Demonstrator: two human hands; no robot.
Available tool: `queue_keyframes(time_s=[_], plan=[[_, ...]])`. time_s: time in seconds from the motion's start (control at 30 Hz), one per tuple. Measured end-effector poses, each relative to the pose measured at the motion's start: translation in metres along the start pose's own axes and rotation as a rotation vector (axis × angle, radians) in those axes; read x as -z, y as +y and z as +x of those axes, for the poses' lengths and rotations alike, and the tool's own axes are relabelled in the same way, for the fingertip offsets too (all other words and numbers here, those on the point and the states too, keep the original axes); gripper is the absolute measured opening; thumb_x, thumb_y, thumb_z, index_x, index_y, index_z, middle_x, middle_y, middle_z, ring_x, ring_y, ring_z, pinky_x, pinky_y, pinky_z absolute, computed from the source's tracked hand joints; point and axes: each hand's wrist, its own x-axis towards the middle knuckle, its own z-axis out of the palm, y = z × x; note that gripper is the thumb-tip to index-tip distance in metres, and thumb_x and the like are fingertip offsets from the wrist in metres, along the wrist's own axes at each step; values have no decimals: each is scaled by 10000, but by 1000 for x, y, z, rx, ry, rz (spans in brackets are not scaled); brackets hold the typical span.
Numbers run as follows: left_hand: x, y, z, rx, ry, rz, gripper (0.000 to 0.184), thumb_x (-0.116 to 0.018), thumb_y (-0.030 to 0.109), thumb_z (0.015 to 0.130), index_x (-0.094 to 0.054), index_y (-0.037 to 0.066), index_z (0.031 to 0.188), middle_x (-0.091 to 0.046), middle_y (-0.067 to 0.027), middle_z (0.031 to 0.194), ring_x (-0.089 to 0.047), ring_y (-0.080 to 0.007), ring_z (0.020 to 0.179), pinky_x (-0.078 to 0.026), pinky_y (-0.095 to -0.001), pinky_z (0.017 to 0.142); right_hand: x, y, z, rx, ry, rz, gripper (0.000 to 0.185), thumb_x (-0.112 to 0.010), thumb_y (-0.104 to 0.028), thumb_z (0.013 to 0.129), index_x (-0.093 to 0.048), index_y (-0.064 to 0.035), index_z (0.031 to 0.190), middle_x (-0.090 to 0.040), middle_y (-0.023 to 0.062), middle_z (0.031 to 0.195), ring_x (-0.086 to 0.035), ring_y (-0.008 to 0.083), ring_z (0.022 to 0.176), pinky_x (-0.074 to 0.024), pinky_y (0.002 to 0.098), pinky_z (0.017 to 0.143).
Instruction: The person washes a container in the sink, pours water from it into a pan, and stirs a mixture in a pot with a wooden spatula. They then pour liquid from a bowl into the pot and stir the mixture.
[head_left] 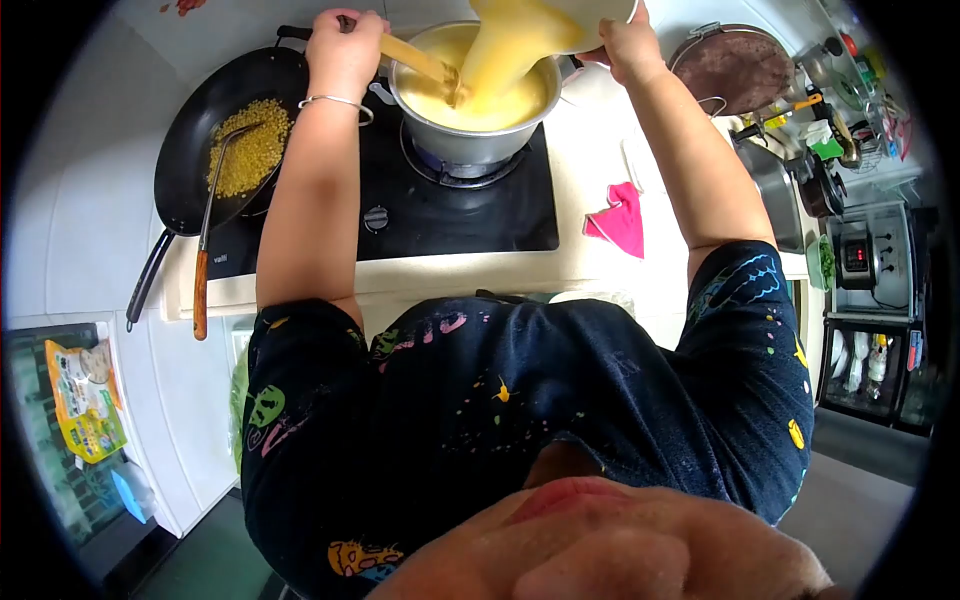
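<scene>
The pot [470, 145] sits toward the back of the hob [460, 232], straight ahead at 12 o'clock from the torso. It is a single round vessel of dull grey metal, standing upright over a burner, with yellow liquid [500, 105] inside. At about 11 o'clock from its centre, the left hand [348, 48] has its grip closed around one wooden stirrer [415, 60], flat and straight, whose lower end dips into the liquid. At about 1 o'clock, the right hand [632, 45] has its grip closed on one pale bowl [600, 18], tilted over the pot; a thick, smooth yellow stream falls from it. The bowl is partly cut off by the upper border.

Toward 9 o'clock, one black wok [185, 160] crowds the hob's left side, near the white wall. It holds small yellow grains [250, 150], too many to count, and one turner [203, 265], its metal shaft ending in a wooden handle beyond the bench's [575, 200] front edge. The wok's black handle overhangs too.

The glossy black hob is bare toward 6 o'clock from the pot. At 4 o'clock, one crumpled pink cloth [625, 225] lies just beside the hob's right edge, with a bare strip of bench between.
</scene>
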Motion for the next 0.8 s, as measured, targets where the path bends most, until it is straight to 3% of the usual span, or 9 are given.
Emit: queue_keyframes(time_s=[0.07,0.1,0.2,0.27,0.37,0.5,0.6,0.73,0.8], plan=[[10,21,-2,-7,-13,20,241,-568,152,787,-483,-43,901,-659,-110,755,-633,-174,735,-481,-256,686,7,21,10,162,89,-201,542,-436,17,758,-344,-47,1289,-514,180,1155,-546,283,1001,-482,353,813],[16,26,2,-72,30,187,234,-574,153,778,-496,-45,877,-656,-117,745,-635,-170,722,-484,-259,679,6,19,9,162,88,-201,542,-436,17,758,-344,-47,1289,-514,180,1155,-546,283,1001,-482,353,813],[7,13,1,-131,168,250,242,-586,161,774,-503,-46,870,-655,-114,744,-632,-162,730,-481,-256,683,-2,6,1,103,142,-356,604,-432,9,758,-270,-69,1334,-505,189,1172,-517,295,1054,-456,360,858],[-10,-30,4,-100,96,173,256,-588,165,794,-480,-43,898,-659,-118,791,-617,-157,750,-470,-249,705,-5,1,-2,65,183,-459,647,-430,4,757,-221,-84,1364,-499,194,1184,-497,303,1090,-438,365,889],[-1,6,-7,-44,-88,38,228,-572,148,812,-467,-35,898,-657,-124,813,-606,-151,756,-465,-244,704,-4,20,3,208,235,-514,676,-449,10,743,-210,-83,1368,-489,203,1193,-483,304,1111,-435,367,894],[12,32,2,-198,40,204,264,-590,200,793,-502,-38,865,-657,-121,762,-632,-190,722,-486,-278,676,-16,11,-8,355,154,-183,748,-403,80,673,-192,-72,1375,-443,246,1219,-465,333,1117,-420,354,912],[-9,15,-11,-178,96,194,297,-609,250,774,-517,-18,864,-665,-107,786,-627,-214,757,-471,-290,730,-13,15,-11,444,182,-308,781,-371,101,647,-177,-78,1383,-419,264,1226,-461,340,1110,-415,343,911],[2,26,-10,-32,-47,130,256,-575,206,802,-505,-22,897,-667,-86,789,-617,-175,769,-464,-254,721,-13,18,-14,391,172,-278,792,-375,101,647,-163,-82,1388,-415,263,1227,-464,333,1103,-416,333,905],[11,35,-4,-108,39,190,254,-579,199,793,-509,-22,896,-667,-91,765,-635,-181,758,-476,-264,711,-16,12,-20,288,157,-134,793,-371,99,649,-154,-82,1390,-416,256,1229,-466,326,1102,-429,324,886]])
